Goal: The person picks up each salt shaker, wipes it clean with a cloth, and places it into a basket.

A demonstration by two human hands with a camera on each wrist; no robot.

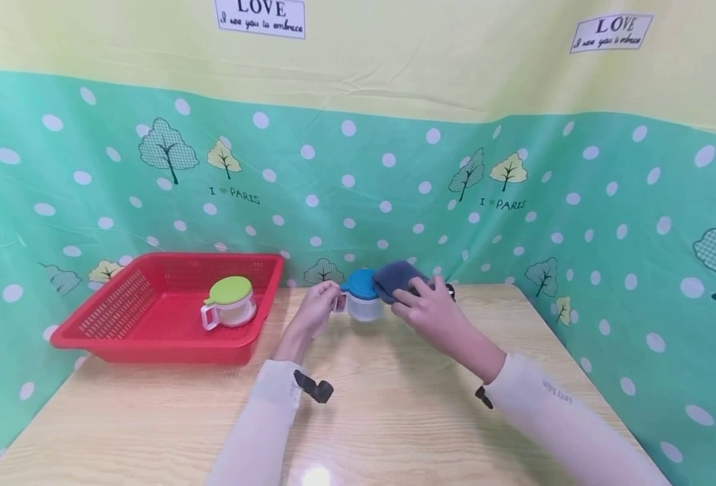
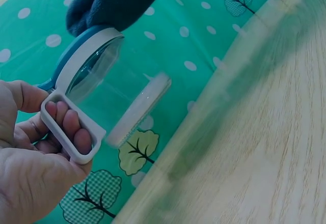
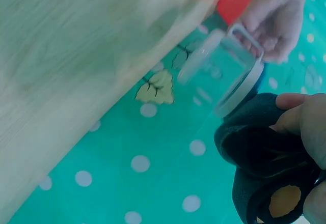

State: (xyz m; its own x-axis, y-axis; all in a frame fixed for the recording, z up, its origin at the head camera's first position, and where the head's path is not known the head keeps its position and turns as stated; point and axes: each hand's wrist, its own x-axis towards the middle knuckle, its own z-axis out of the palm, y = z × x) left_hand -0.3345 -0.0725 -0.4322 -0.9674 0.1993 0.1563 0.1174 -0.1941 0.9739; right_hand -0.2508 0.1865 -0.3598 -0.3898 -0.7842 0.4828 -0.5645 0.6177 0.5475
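A clear jar (image 1: 365,310) with a blue lid (image 1: 360,283) is gripped at its side handle (image 2: 76,155) by my left hand (image 1: 316,310), thumb on top and fingers curled through the loop. Its clear body (image 2: 119,89) shows fully in the left wrist view. From the other side my right hand (image 1: 433,312) pinches a folded dark blue cloth (image 1: 393,278), which lies against the lid's right side. Thumb and fingertips press into the cloth's folds (image 3: 254,137) in the right wrist view.
A red plastic basket (image 1: 169,352) stands at the left of the wooden table (image 1: 388,418). Inside it sits a similar jar with a green lid (image 1: 230,290). A green dotted curtain (image 1: 345,202) hangs along the table's back and sides.
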